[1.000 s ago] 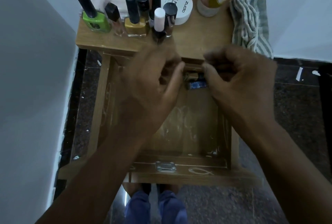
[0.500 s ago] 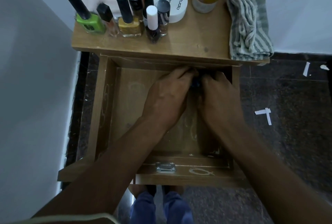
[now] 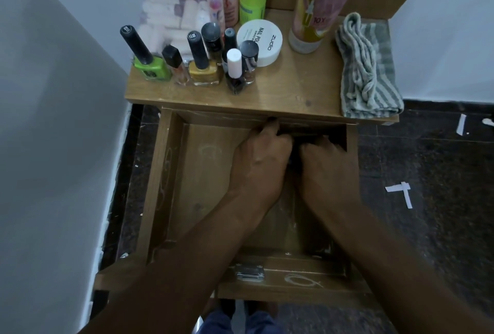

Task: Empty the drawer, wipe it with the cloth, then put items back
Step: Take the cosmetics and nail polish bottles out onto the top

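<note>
Both hands reach deep into the open wooden drawer (image 3: 176, 173), side by side at its far end under the tabletop (image 3: 288, 93); the left hand (image 3: 260, 165) and right hand (image 3: 324, 170) are curled, fingertips hidden, so any grip cannot be told. The striped cloth (image 3: 367, 71) lies bunched on the tabletop's right edge; nail polish bottles (image 3: 199, 63) stand at its left.

Your left hand (image 3: 260, 162) and right hand (image 3: 324, 170) sit side by side at the back of the open wooden drawer (image 3: 171, 186), below the counter (image 3: 288, 87); the striped folded cloth (image 3: 367, 71) lies on its right end.
</note>
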A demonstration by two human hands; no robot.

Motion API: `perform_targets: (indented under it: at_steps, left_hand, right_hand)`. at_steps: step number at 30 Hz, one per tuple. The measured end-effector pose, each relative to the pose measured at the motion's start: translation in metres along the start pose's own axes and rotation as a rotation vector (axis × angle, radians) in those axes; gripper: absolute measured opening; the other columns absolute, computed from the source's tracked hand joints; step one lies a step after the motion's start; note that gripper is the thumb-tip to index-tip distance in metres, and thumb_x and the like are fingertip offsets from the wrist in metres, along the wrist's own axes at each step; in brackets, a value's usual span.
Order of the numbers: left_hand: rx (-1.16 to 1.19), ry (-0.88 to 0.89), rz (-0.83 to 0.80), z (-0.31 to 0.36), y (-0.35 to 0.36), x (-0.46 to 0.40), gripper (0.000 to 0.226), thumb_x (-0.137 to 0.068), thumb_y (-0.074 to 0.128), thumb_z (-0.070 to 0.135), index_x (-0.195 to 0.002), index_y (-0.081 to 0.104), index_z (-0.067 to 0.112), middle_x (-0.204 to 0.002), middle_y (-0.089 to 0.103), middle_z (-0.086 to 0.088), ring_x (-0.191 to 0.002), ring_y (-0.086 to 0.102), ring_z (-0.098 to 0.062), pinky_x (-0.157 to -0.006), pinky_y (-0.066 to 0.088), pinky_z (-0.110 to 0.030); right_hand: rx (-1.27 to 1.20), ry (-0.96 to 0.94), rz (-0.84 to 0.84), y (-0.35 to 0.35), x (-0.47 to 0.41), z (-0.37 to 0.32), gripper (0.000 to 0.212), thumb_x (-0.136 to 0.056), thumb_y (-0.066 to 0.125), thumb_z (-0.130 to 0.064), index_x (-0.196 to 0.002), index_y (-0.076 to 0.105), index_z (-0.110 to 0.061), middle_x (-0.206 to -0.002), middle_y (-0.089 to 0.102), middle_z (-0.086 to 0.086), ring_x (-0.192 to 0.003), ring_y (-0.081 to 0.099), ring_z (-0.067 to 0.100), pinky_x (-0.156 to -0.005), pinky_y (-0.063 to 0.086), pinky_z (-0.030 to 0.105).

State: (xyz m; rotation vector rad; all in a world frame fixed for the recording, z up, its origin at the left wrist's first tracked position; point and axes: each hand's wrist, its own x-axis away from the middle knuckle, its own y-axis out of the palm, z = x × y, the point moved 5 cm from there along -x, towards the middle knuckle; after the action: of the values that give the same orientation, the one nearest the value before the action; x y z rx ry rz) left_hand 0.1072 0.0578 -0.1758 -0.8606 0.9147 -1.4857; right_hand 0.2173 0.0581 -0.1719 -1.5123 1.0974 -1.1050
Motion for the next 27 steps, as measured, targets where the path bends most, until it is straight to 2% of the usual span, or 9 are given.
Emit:
perform_targets:
  at_steps: [2,5,8,11,13,17,22,24,27]
  left_hand:
    - [0.036,0.011,0.015,-0.001,-0.001,-0.001,0.012,-0.076,0.079,0.006,-0.084,0.072,0.012,-0.101,0.067,-0.012,-0.081,0.065,-0.035,-0.063,0.053,-0.037]
    - [0.071,0.005,-0.012,-0.003,-0.002,0.009,0.008,-0.086,0.074,0.015,-0.093,0.071,0.014,-0.106,0.065,-0.009,-0.092,0.064,-0.030,-0.074,0.052,-0.037]
    - [0.109,-0.025,0.063,-0.015,-0.015,0.027,0.013,-0.091,0.071,0.020,-0.103,0.073,0.018,-0.107,0.066,-0.002,-0.092,0.064,-0.020,-0.075,0.046,-0.025]
    - [0.229,-0.054,0.177,-0.021,-0.035,0.047,0.018,-0.096,0.069,0.021,-0.113,0.075,0.018,-0.110,0.069,0.002,-0.092,0.062,-0.008,-0.080,0.050,-0.017]
    - [0.301,-0.103,0.242,-0.026,-0.048,0.060,0.022,-0.098,0.067,0.023,-0.118,0.075,0.019,-0.113,0.069,0.006,-0.097,0.056,0.003,-0.086,0.042,-0.004]
    - [0.411,-0.215,0.429,-0.040,-0.084,0.073,0.023,-0.094,0.068,0.025,-0.114,0.077,0.017,-0.111,0.072,0.008,-0.102,0.064,-0.001,-0.091,0.049,-0.012]
    - [0.568,-0.313,0.730,-0.062,-0.115,0.076,0.027,-0.091,0.078,0.003,-0.116,0.076,0.010,-0.107,0.073,0.001,-0.099,0.069,-0.001,-0.085,0.051,-0.009]
    - [0.576,-0.331,0.781,-0.072,-0.118,0.075,0.026,-0.092,0.076,0.003,-0.118,0.074,0.010,-0.109,0.072,-0.001,-0.098,0.068,0.003,-0.084,0.050,-0.006]
    - [0.612,-0.345,0.816,-0.088,-0.120,0.069,0.024,-0.095,0.074,0.008,-0.119,0.074,0.011,-0.109,0.073,0.000,-0.097,0.071,-0.001,-0.082,0.053,-0.008]
  right_hand:
    - [0.000,0.006,-0.030,-0.002,-0.001,0.001,0.012,-0.092,0.066,-0.019,-0.096,0.074,-0.012,-0.104,0.070,0.017,-0.097,0.064,0.040,-0.073,0.048,0.039]
    - [-0.007,-0.018,-0.039,-0.012,0.007,0.002,0.014,-0.086,0.073,-0.028,-0.095,0.072,-0.017,-0.098,0.073,0.011,-0.096,0.066,0.038,-0.080,0.051,0.040]
    - [-0.030,-0.015,-0.055,-0.026,0.017,0.000,0.022,-0.085,0.072,-0.040,-0.102,0.072,-0.026,-0.091,0.073,-0.001,-0.086,0.069,0.025,-0.073,0.051,0.033]
    - [-0.223,0.033,-0.090,-0.041,0.022,0.001,0.018,-0.083,0.077,-0.037,-0.095,0.072,-0.024,-0.088,0.071,-0.004,-0.081,0.065,0.017,-0.068,0.055,0.033]
    - [-0.342,0.050,-0.081,-0.051,0.023,-0.001,0.014,-0.080,0.081,-0.031,-0.086,0.070,-0.024,-0.083,0.069,-0.007,-0.078,0.062,0.011,-0.067,0.054,0.031]
    - [-0.585,0.035,0.044,-0.078,0.018,-0.021,0.019,-0.077,0.087,-0.022,-0.086,0.073,-0.033,-0.081,0.068,-0.016,-0.075,0.063,-0.001,-0.067,0.050,0.022]
    - [-0.801,-0.037,0.226,-0.099,0.007,-0.058,0.013,-0.086,0.083,-0.019,-0.097,0.077,-0.025,-0.093,0.074,-0.012,-0.087,0.072,0.004,-0.079,0.062,0.032]
    - [-0.829,-0.048,0.263,-0.097,0.003,-0.075,0.012,-0.089,0.081,-0.020,-0.100,0.077,-0.023,-0.094,0.076,-0.011,-0.089,0.073,0.006,-0.081,0.063,0.032]
    - [-0.826,-0.055,0.371,-0.096,-0.005,-0.095,0.015,-0.087,0.082,-0.020,-0.101,0.077,-0.017,-0.094,0.077,-0.005,-0.088,0.074,0.009,-0.080,0.063,0.033]
